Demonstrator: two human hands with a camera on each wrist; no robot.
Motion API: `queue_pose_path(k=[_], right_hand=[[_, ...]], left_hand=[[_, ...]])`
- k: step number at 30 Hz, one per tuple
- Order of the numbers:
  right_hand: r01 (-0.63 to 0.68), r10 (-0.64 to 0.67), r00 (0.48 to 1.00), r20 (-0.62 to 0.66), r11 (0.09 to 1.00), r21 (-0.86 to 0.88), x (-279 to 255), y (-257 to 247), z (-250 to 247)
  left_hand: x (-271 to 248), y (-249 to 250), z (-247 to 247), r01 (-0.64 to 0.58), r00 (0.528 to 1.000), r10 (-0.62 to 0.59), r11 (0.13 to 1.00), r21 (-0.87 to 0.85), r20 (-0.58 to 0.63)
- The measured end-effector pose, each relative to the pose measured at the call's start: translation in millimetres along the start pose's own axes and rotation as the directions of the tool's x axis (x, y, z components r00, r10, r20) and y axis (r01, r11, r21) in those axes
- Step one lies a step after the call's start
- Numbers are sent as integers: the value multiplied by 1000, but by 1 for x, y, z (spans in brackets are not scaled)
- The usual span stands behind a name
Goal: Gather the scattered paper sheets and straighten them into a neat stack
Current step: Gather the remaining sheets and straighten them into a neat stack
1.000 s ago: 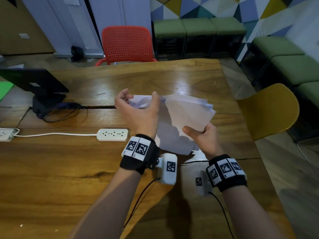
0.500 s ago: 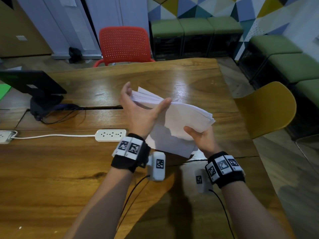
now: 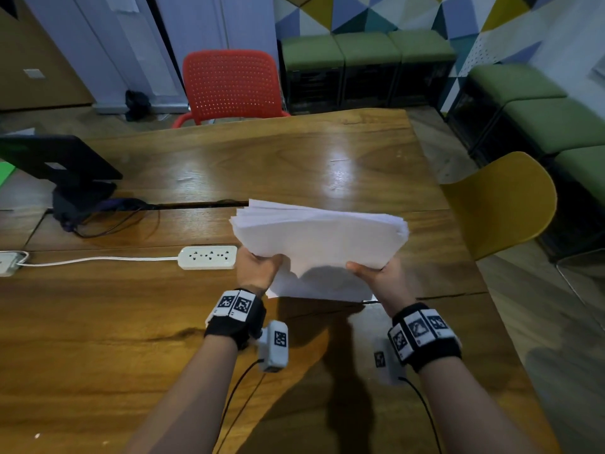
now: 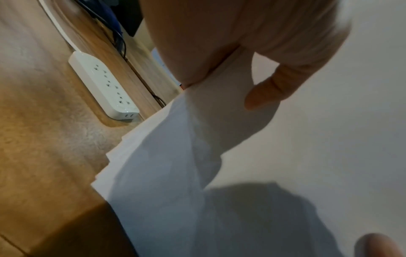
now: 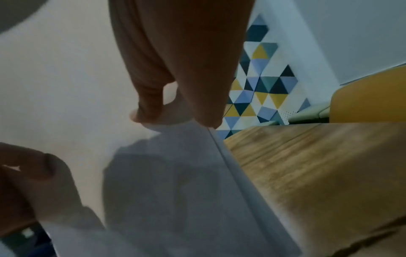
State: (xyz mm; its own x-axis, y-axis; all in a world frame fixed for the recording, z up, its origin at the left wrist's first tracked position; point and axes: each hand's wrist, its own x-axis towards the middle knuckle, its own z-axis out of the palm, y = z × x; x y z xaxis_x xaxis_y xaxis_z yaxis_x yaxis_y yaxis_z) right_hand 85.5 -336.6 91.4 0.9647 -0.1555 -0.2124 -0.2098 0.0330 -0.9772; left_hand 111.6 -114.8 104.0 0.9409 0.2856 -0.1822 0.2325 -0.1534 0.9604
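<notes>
The bundle of thin white paper sheets (image 3: 322, 239) is soft and matte, and it bends a little in the middle. Its far edges are not even; many sheet edges show like small steps at the left corner and on the right side. The bundle is held in the air above the glossy brown wooden table (image 3: 98, 339), near the table's right part.

The left hand (image 3: 258, 268) grips the near-left edge of the sheets: in the left wrist view the thumb (image 4: 266, 93) presses on top of the paper and the other fingers are under it. The right hand (image 3: 376, 273) grips the near-right edge in the same way, its thumb (image 5: 151, 104) curled onto the top sheet.

A white plastic power strip (image 3: 208, 257) with a white cable lies on the table just left of the left hand. Further left stands a black device on a dark base (image 3: 65, 172) with dark cables. A red perforated plastic chair (image 3: 232, 85) stands behind the table, and a yellow smooth chair (image 3: 504, 198) at the right side.
</notes>
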Motion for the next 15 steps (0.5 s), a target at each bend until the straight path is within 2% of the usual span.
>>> queue_pose_path(k=[2, 4, 6, 8, 11, 15], right_hand=[[4, -4, 1000, -18, 1000, 11, -1, 0, 1], [19, -19, 1000, -6, 1000, 15, 1, -7, -2], [29, -29, 1000, -4, 1000, 8, 6, -10, -8], [42, -42, 998, 40, 999, 4, 6, -6, -14], [-46, 52, 997, 49, 993, -112, 9, 11, -19], [-214, 217, 976, -5, 958, -194, 11, 38, -17]], left_hand=[[-4, -1, 0, -3, 1000, 3, 999, -36, -2], [-9, 2, -1, -5, 1000, 4, 988, -152, -9], [-14, 4, -1, -22, 999, 10, 963, -268, -43], [-13, -2, -2, -13, 996, -13, 951, -308, -84], [-9, -15, -2, 9, 999, -18, 980, -199, -44], [-8, -30, 6, 105, 994, -105, 994, -25, -6]])
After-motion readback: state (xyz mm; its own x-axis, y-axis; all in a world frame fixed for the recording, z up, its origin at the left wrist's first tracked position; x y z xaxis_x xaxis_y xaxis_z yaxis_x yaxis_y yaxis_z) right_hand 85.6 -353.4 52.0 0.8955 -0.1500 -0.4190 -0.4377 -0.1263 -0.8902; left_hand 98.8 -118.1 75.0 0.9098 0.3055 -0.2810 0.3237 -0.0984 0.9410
